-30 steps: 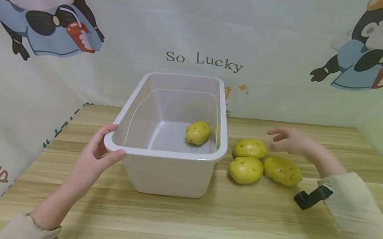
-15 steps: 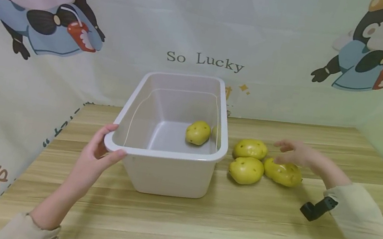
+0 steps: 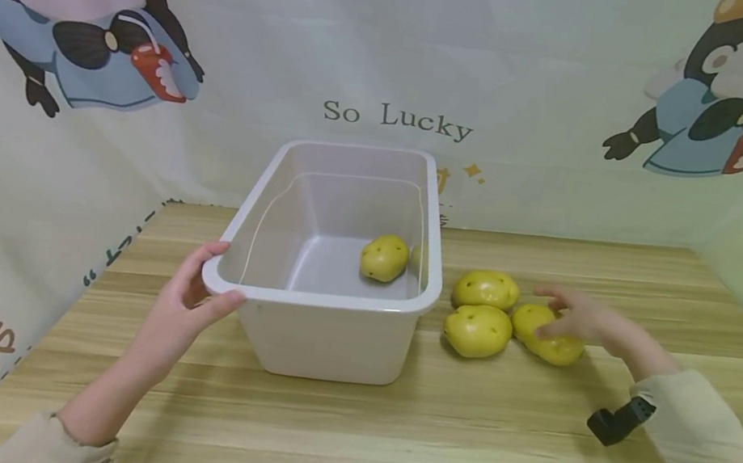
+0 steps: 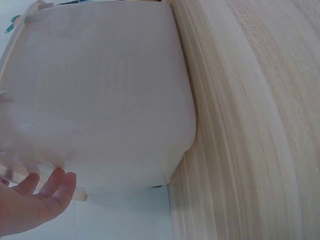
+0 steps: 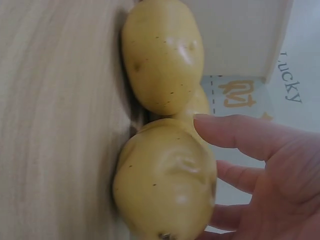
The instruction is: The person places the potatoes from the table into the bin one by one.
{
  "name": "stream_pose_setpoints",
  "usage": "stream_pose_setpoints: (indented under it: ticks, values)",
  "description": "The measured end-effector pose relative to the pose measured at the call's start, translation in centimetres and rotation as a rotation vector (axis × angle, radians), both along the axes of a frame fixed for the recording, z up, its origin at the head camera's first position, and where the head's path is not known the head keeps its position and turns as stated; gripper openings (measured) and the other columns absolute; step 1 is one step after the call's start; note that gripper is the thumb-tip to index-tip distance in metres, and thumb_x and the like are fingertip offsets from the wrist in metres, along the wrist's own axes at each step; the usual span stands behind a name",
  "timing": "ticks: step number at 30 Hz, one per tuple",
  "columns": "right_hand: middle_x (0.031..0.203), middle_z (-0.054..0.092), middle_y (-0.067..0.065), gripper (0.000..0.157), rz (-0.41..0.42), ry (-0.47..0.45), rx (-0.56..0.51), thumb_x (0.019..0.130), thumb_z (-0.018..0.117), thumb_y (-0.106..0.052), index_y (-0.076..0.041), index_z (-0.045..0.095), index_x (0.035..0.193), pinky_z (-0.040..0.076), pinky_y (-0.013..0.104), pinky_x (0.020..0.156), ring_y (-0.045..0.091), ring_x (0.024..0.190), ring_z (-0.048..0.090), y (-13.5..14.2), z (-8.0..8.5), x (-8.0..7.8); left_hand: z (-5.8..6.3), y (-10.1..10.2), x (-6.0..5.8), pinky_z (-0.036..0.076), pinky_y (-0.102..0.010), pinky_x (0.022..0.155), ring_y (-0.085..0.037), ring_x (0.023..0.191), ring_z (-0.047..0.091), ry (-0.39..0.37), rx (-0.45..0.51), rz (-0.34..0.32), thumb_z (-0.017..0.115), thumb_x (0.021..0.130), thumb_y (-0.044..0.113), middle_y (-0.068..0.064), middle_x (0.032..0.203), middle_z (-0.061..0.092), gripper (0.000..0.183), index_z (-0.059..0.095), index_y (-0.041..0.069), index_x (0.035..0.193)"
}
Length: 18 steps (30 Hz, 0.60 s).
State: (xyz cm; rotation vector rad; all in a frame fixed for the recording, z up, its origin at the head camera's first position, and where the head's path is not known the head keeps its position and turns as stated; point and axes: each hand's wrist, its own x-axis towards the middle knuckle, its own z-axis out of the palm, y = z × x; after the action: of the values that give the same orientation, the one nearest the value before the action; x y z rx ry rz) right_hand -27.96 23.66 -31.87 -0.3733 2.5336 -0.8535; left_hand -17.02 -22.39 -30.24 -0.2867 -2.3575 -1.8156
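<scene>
From here the right hand (image 3: 581, 317) — fingers parted, gripping nothing — is nearer; just beneath its thumb lies a potato (image 3: 558, 350), long axis roughly along that hand's reach. The left hand (image 3: 189, 298) grips the bin (image 3: 330, 343).

Printed backdrop (image 3: 399, 64), wood-grain tabletop (image 3: 380, 442)

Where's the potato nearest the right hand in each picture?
Head: the potato is right of the tub, partly covered by the right hand.
Left wrist: not in it.
Right wrist: the potato is at lower middle.
Shared landmark: the tub, seen centre, upper left and top right respectively.
</scene>
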Motion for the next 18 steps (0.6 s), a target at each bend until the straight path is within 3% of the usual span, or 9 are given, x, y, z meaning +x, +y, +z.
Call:
stream_pose_setpoints:
  ticks: [12,18]
  values:
    - [0.141,0.012,0.038,0.084,0.018,0.023,-0.009,0.080,0.066,-0.022,0.006,0.015,0.141,0.019,0.067,0.097,0.055,0.126,0.016,0.0,-1.0,0.5,0.0,0.0,0.0,0.044,-0.015,0.082,-0.016,0.110,0.043,0.001,0.005,0.000,0.054,0.091,0.008,-0.012,0.136,0.034,0.053,0.027,0.009,0.136]
    - [0.140,0.014,0.037,0.087,0.019,0.023,-0.020,0.078,0.068,-0.021,0.006,0.014,0.141,0.022,0.065,0.097,0.053,0.124,0.022,-0.1,-1.5,0.4,0.0,0.0,0.0,0.044,-0.015,0.082,-0.015,0.110,0.043,-0.003,0.005,0.000,0.054,0.091,0.008,-0.012,0.136,0.034,0.053,0.027,0.010,0.136]
